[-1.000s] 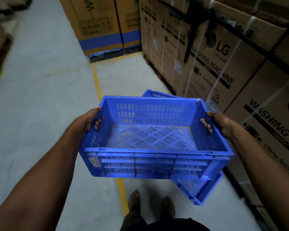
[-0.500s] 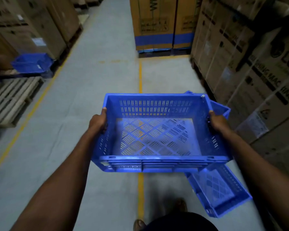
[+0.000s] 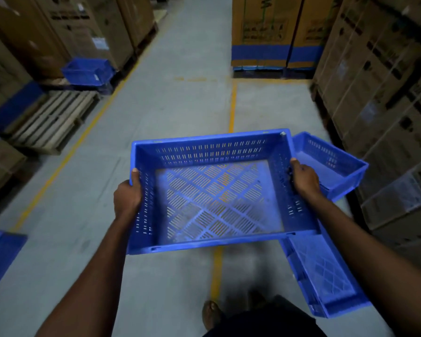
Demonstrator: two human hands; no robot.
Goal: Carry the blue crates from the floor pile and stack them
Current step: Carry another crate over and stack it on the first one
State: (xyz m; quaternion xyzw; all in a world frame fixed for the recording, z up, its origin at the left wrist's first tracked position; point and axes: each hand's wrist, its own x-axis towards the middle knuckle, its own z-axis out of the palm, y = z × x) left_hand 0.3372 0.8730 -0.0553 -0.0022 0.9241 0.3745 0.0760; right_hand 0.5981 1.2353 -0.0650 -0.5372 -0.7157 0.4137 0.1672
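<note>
Warehouse aisle [image 3: 180, 105]; far crates [image 3: 88, 71] by pallet [image 3: 51, 120] lie ahead-left, well apart. Carried crate [image 3: 214, 195] has its long axis crosswise, left hand [image 3: 127, 198] and right hand [image 3: 304, 181] clamped on its ends.

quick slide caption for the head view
Empty blue crate held by left hand and right hand in a warehouse aisle, floor crates beside it.

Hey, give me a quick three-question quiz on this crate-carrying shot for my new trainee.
1. True or false: the carried crate is full.
2. The left hand and right hand grip the crate by its: A) short end walls B) bottom C) near long wall
3. Fill in: the wooden pallet lies on the person's ____ side.
Key: 1 false; 2 A; 3 left.
</note>
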